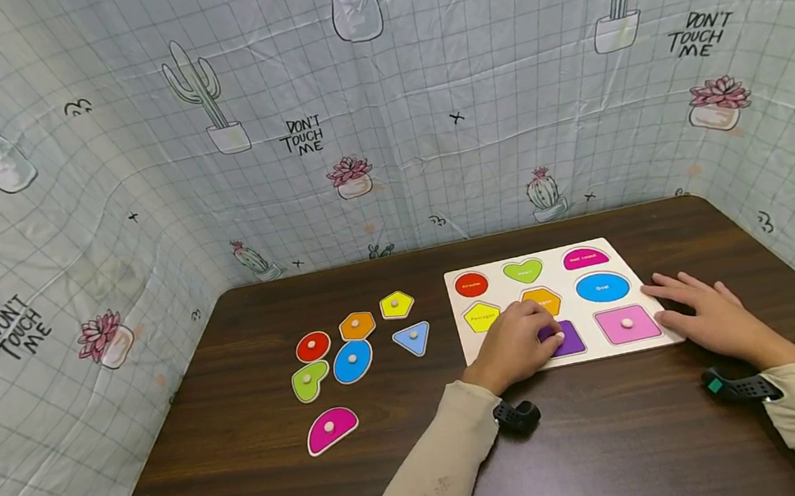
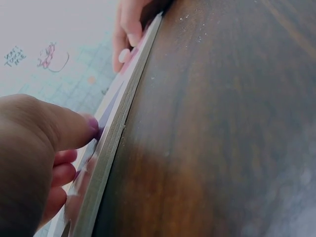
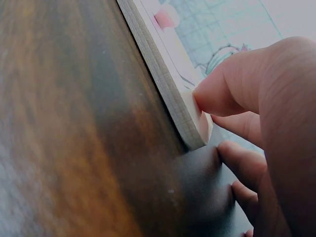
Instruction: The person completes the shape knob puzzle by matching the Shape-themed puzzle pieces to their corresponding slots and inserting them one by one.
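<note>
A white shape puzzle board (image 1: 599, 351) lies on the table with labelled coloured shapes. My left hand (image 1: 516, 341) is over its near-left part, fingers curled at a purple square piece (image 1: 570, 340); a small knob shows beside the fingertips. In the left wrist view the thumb (image 2: 74, 127) comes down onto the purple surface. A pink rectangle piece (image 1: 641, 325) with a knob sits in the near-right slot. My right hand (image 1: 707, 317) rests at the board's right edge, fingers spread and thumb (image 3: 217, 94) on the near-right corner. The board's near-left shape is hidden under the left hand.
Loose knobbed pieces lie left of the board: a red circle (image 1: 313, 347), orange hexagon (image 1: 358, 327), yellow pentagon (image 1: 397, 305), blue triangle (image 1: 412, 340), blue oval (image 1: 353, 362), green heart (image 1: 310, 381) and magenta half round (image 1: 332, 430). A patterned curtain (image 1: 389, 117) stands behind the dark table (image 1: 262, 480).
</note>
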Motion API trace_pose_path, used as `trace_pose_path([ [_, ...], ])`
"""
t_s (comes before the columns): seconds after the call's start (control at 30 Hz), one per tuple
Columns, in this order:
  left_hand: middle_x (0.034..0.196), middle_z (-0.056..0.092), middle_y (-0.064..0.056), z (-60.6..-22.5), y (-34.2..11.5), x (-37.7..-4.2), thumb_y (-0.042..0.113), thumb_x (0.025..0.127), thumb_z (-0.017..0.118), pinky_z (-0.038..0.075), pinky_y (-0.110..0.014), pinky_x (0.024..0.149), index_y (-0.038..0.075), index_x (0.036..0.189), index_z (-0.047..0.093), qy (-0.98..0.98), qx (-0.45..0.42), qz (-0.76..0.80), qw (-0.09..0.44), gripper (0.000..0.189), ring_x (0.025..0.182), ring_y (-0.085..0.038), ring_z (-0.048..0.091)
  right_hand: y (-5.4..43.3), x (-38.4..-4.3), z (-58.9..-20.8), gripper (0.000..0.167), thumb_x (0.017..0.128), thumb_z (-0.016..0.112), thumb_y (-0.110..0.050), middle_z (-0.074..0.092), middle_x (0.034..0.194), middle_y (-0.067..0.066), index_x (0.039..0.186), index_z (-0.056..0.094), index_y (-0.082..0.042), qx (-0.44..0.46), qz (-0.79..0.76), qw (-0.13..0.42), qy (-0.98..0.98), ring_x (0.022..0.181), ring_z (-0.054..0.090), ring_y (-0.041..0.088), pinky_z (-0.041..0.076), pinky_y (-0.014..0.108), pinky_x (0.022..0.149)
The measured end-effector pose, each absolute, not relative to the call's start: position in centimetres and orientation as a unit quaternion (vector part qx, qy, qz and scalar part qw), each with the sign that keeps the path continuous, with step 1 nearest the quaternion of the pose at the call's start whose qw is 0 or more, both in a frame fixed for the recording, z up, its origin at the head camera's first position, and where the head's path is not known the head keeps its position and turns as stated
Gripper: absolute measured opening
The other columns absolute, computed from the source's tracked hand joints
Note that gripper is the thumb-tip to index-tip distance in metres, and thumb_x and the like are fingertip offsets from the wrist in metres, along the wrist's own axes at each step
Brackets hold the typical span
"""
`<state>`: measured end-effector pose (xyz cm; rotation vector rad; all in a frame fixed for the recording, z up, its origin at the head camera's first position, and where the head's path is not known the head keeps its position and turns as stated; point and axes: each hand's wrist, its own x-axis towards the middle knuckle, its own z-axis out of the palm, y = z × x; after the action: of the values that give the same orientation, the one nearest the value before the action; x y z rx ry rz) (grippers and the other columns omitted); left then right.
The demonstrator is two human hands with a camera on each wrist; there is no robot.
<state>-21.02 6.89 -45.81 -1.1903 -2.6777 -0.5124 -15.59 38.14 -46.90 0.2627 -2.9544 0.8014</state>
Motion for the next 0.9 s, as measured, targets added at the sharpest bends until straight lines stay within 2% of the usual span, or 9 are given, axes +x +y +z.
trace_pose_path([
  [0.53, 0.102, 0.064, 0.011, -45.5, 5.0, -20.8, 0.030, 0.098, 0.065, 0.036, -0.008, 0.094, 0.018, 0.103, 0.078, -0.853, -0.427, -0.289, 0.078, 0.018, 0.102, -0.001, 0.054, 38.0, -15.6, -46.9, 0.052, 0.101, 0.058, -0.029, 0.035, 0.150, 0.035, 0.142, 0.051, 0.000, 0.080, 0.263, 0.036, -0.961, 0.140, 0.017, 0.058, -0.005, 0.077, 0.106],
  [0.9, 0.100, 0.064, 0.012, -45.0, 2.8, -20.0, 0.027, 0.098, 0.064, 0.039, -0.008, 0.089, 0.017, 0.104, 0.077, -0.836, -0.418, -0.353, 0.037, 0.017, 0.097, -0.003, 0.058, 38.1, -15.8, -47.2, 0.050, 0.100, 0.058, -0.027, 0.035, 0.150, 0.034, 0.142, 0.052, 0.000, 0.074, 0.254, 0.033, -0.964, 0.140, 0.018, 0.058, -0.002, 0.077, 0.106],
])
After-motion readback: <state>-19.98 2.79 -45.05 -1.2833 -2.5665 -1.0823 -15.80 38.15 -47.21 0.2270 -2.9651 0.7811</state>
